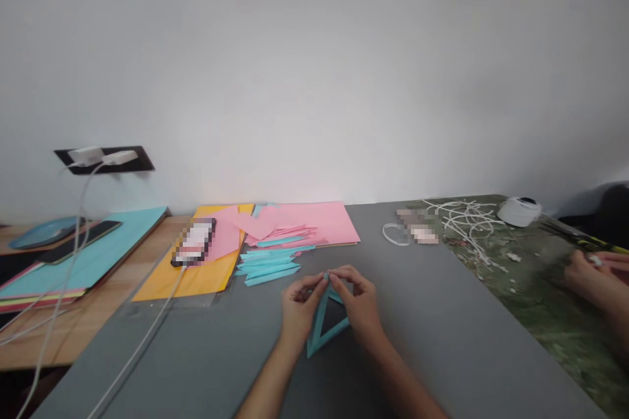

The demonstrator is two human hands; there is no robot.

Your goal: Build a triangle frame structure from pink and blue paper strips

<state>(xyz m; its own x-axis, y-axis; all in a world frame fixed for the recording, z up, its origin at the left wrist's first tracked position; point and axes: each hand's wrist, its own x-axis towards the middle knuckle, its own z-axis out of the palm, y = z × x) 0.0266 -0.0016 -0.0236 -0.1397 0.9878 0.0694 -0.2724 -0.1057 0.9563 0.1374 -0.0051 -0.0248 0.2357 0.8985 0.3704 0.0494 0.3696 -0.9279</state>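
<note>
Over the flat grey table (230,360), the left hand (301,301) and right hand (360,301) pinch the top corner of a light-blue, triangular folded-paper frame (333,334) between their fingers, apparently joining it there, which likely calls next for steady, gentle pressure.

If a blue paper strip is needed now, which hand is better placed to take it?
Probably the left hand: the blue strips lie closer to it than to the right hand. Both hands pinch the blue triangle near its top.
</note>
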